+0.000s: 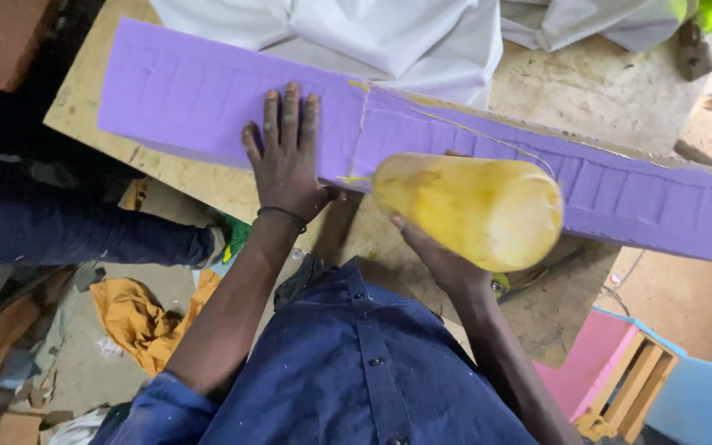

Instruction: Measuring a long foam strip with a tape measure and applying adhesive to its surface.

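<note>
The left hand (284, 152) lay flat on the purple foam (199, 103), palm down, fingers straight and slightly spread, released rather than gripping, pressing on the left piece just beside a seam (362, 132) where two lengths of foam met. A dark band (283, 214) circled that wrist. The right hand (438, 251) was clasped from below around a yellow bottle (471, 210), its fingers curled under the bottle's body; the bottle was tipped on its side with its wide base toward the camera and its narrow end over the foam's near edge, at the seam. Whether the tip touched the foam could not be told. A thin yellowish line ran along the seam and onward along the top of the right piece. The foam lay as a long strip slanting across a plywood table (595, 91), its left end higher in the view, its right end reaching the frame's edge. White cloth (372, 37) was heaped at the far side of the table, touching the foam's far edge. The person wore a dark blue buttoned shirt (348, 363) with sleeves rolled up. Below the table on the left lay an orange rag (138, 317) on the littered floor, and on the right stood a pink board (587, 363) just beside a small wooden frame (632, 387) and a blue sheet (702, 404).
</note>
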